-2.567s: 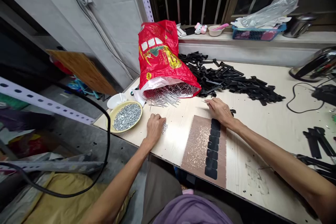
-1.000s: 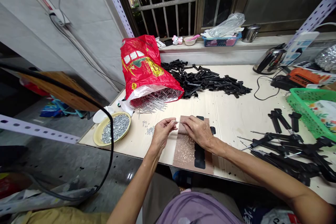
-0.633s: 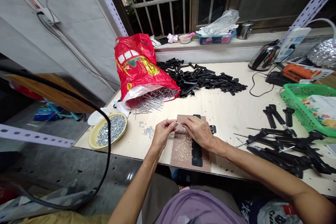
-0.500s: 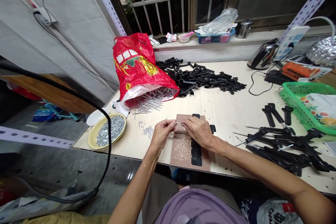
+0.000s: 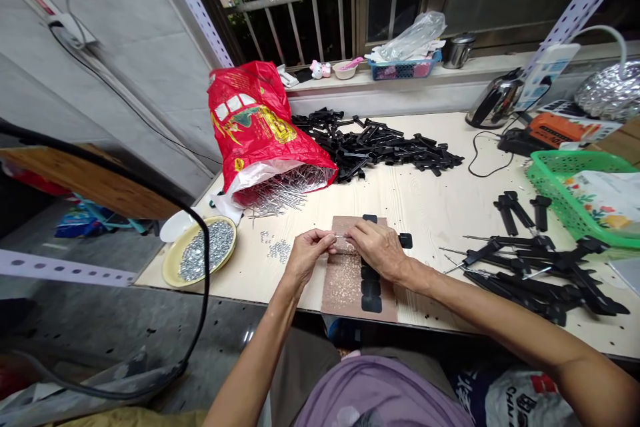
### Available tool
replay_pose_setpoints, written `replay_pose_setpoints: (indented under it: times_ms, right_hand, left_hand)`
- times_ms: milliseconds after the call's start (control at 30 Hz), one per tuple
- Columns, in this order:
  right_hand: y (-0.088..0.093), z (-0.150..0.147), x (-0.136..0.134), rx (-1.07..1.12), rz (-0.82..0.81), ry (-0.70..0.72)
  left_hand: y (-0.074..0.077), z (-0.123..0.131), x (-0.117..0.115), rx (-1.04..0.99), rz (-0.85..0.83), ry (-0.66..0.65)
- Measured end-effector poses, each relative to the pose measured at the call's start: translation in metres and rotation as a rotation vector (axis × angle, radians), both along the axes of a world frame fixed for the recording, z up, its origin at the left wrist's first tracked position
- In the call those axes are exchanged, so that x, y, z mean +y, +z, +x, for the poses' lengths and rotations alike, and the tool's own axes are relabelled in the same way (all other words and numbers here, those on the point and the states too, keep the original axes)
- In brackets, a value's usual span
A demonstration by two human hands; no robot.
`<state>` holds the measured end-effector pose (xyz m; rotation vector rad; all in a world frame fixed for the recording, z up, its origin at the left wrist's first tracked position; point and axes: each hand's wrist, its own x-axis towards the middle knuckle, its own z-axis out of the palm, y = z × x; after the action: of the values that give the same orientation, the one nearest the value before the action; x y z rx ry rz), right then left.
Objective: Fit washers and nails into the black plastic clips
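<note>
The left hand [image 5: 311, 252] and right hand [image 5: 376, 247] pinch what may be a nail [image 5: 341, 236] over the brown board [image 5: 341, 290]; a yellow bowl [image 5: 169, 268] sits left.

The left hand [image 5: 304, 257] is raised, thumb and fingertips pinched together, its wrist nearly in line with the left forearm [image 5: 267, 343]. Facing it across a narrow gap, the right hand [image 5: 377, 247] shows its back, fingers curled leftward, the right forearm [image 5: 475, 303] slanting in from the lower right.
</note>
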<state>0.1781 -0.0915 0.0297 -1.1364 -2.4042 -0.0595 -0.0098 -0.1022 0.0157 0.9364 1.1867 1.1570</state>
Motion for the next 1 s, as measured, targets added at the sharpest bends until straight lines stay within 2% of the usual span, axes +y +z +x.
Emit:
replay_pose_setpoints:
  times_ms: [133,333,533,833,1000]
  right_hand:
    - [0.001,0.002,-0.001,0.032,-0.027,-0.001]
    - [0.002,0.005,-0.001,0.140,-0.286,0.033]
    - [0.003,0.007,-0.002,0.071,-0.257,0.026]
    - [-0.010,0.012,0.002,0.235,-0.359,0.168]
    - [-0.012,0.036,0.006,0.275,-0.405,0.169]
  left_hand:
    - [-0.001,0.000,0.000,-0.014,-0.003,-0.022]
    - [0.005,0.002,-0.001,0.071,0.005,-0.013]
    - [0.005,0.004,-0.001,0.090,-0.026,-0.033]
    - [0.002,0.005,-0.001,0.116,-0.028,-0.104]
    - [0.001,0.021,-0.008,0.143,-0.038,-0.129]
